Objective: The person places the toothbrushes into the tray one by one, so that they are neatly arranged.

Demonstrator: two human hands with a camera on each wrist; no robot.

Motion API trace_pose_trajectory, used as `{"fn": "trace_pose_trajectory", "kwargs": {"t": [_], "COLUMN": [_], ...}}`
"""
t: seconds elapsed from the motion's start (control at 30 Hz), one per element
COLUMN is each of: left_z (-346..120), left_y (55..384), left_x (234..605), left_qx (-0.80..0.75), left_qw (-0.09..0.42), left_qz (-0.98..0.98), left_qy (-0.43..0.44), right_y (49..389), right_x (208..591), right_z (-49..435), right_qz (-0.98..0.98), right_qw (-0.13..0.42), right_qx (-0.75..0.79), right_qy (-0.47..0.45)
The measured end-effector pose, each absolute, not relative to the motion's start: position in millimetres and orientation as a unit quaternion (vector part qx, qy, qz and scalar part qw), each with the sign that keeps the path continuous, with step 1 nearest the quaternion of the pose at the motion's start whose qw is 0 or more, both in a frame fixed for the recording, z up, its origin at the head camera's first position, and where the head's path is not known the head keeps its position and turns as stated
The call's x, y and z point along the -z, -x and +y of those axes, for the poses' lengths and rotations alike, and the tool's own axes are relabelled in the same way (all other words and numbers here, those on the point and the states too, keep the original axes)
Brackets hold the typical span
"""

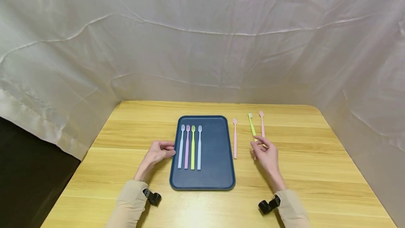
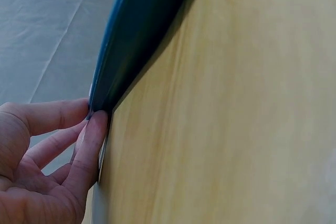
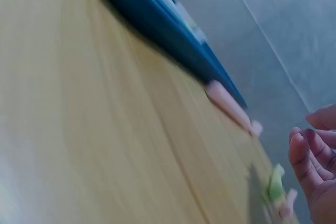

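Observation:
Several toothbrushes lie side by side on the left half of a dark blue tray point(image 1: 218, 178): a light blue toothbrush point(image 1: 181, 150), a purple toothbrush point(image 1: 187, 150), a yellow-green toothbrush point(image 1: 193, 150) and another light blue toothbrush point(image 1: 199, 150). My left hand point(image 1: 159, 153) pinches the tray's left rim between thumb and fingers. Right of the tray, on the table, lie a pink toothbrush point(image 1: 235, 140), a green toothbrush point(image 1: 252, 126) and a second pink toothbrush point(image 1: 262, 124). Above the lower ends of the last two is my right hand point(image 1: 265, 153), fingers loosely bent, holding nothing in the right wrist view.
The tray stands on a light wooden table point(image 1: 126, 129). Grey-white cloth point(image 1: 202, 59) hangs behind the table and along its sides. Each wrist carries a small black camera, one of them the left camera point(image 1: 153, 198).

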State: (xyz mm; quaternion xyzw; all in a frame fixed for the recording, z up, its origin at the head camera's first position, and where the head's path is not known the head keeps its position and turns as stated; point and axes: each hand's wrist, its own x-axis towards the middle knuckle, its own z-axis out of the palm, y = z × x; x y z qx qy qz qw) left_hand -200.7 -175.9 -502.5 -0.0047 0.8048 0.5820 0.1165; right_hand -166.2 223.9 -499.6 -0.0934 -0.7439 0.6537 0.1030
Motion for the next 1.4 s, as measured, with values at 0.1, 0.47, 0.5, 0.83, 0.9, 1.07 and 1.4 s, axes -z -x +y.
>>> {"fn": "trace_pose_trajectory", "kwargs": {"t": [0.1,0.47,0.5,0.83,0.9,1.07,1.4], "left_z": [-176.3,-177.3,-177.3,-176.0,-176.1,-176.6,-177.6], "left_y": [201.0,202.5,202.7,199.9,200.2,202.2,202.1], "left_x": [502.7,503.9,504.1,501.2,501.8,503.8,504.1], "left_qx": [-0.583,-0.577,-0.577,-0.581,-0.583,-0.593,-0.594], "left_qw": [0.118,0.114,0.114,0.116,0.118,0.126,0.129], "left_qz": [0.804,0.809,0.809,0.805,0.804,0.796,0.794], "left_qy": [0.009,0.005,0.007,-0.001,-0.002,0.002,-0.001], "right_y": [171.2,188.5,189.8,197.5,198.5,200.1,200.3], "right_x": [504.0,511.8,511.3,514.0,514.0,513.0,509.1], "right_z": [240.0,277.9,279.3,286.8,287.0,287.1,286.8], "right_qz": [-0.755,-0.787,-0.789,-0.805,-0.810,-0.817,-0.820], "right_qw": [0.121,0.128,0.124,0.099,0.097,0.095,0.090], "right_qx": [-0.636,-0.593,-0.590,-0.572,-0.566,-0.557,-0.555], "right_qy": [0.105,0.116,0.118,0.122,0.120,0.111,0.106]}}
